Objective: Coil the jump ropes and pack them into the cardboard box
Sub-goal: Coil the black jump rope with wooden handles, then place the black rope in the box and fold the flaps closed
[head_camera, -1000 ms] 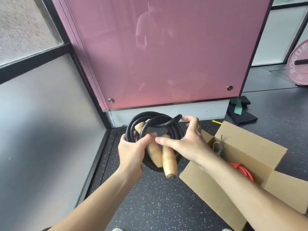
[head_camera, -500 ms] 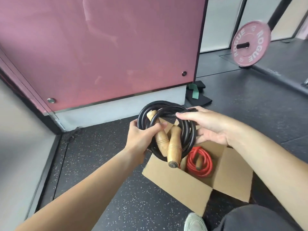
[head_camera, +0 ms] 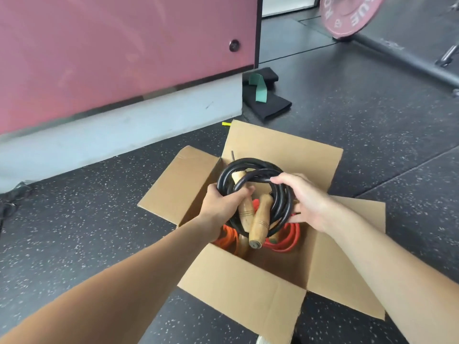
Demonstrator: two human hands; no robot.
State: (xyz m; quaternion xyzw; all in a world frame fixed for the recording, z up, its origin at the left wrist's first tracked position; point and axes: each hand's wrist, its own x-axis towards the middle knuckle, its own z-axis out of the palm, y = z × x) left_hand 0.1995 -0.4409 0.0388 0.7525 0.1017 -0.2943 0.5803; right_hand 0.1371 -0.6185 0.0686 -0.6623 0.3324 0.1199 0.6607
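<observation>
A coiled black jump rope [head_camera: 280, 207] with two wooden handles [head_camera: 258, 224] hangs over the open cardboard box [head_camera: 238, 284]. My left hand [head_camera: 221, 204] grips the coil's left side, fingers curled round the rope and one handle. My right hand [head_camera: 308, 202] holds the coil's right side, fingers wrapped over the top strands. Inside the box lie an orange coiled rope [head_camera: 227, 235] on the left and a red coiled rope [head_camera: 289, 240] on the right, both partly hidden by the black coil.
The box stands on black speckled rubber floor, flaps spread outward. A pink wall panel [head_camera: 119, 50] with a grey base rises behind it. Black pads with a green band [head_camera: 258, 89] lie by the panel's corner. A pink weight plate [head_camera: 347, 13] on a barbell sits at the far right.
Both hands have carried the black coil from in front of the pink panel to above the box opening. The view has swung right and down, so the box now sits in the centre.
</observation>
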